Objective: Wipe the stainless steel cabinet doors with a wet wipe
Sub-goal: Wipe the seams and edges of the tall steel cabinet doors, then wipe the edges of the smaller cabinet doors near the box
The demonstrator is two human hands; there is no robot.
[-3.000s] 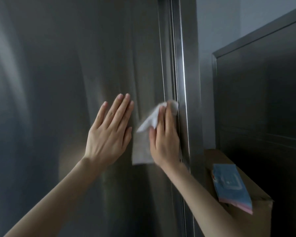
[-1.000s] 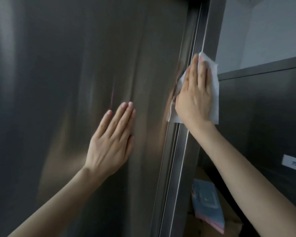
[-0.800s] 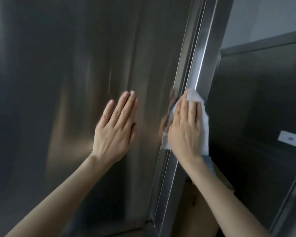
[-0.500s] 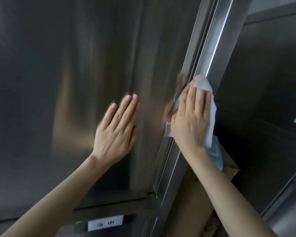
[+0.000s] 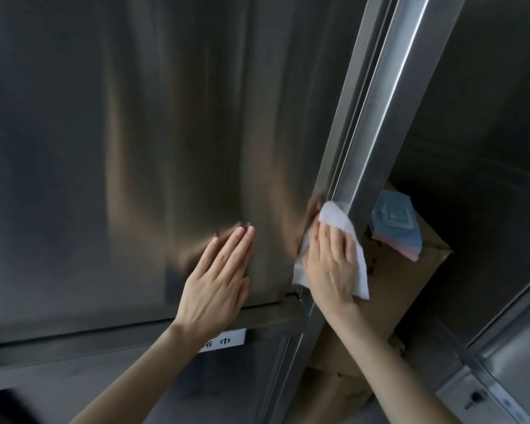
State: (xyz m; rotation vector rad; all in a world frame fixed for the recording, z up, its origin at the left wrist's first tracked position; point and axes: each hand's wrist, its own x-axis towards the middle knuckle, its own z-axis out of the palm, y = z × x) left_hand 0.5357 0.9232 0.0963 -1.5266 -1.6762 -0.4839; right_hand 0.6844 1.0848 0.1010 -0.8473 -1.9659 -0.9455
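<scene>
A large stainless steel cabinet door fills the left and middle of the view. My left hand lies flat on its lower right part, fingers straight and together. My right hand presses a white wet wipe against the door's right edge and the shiny steel post beside it, near the door's bottom corner. The wipe hangs out from under the palm on both sides.
A brown cardboard box stands right of the post with a blue and pink wipe pack on top. A white label sits on the rail under the door. Darker steel panels fill the right.
My right hand has slid the wipe down the door's edge from high up to near the bottom corner. The left hand stayed flat on the door. The view tilted downward.
</scene>
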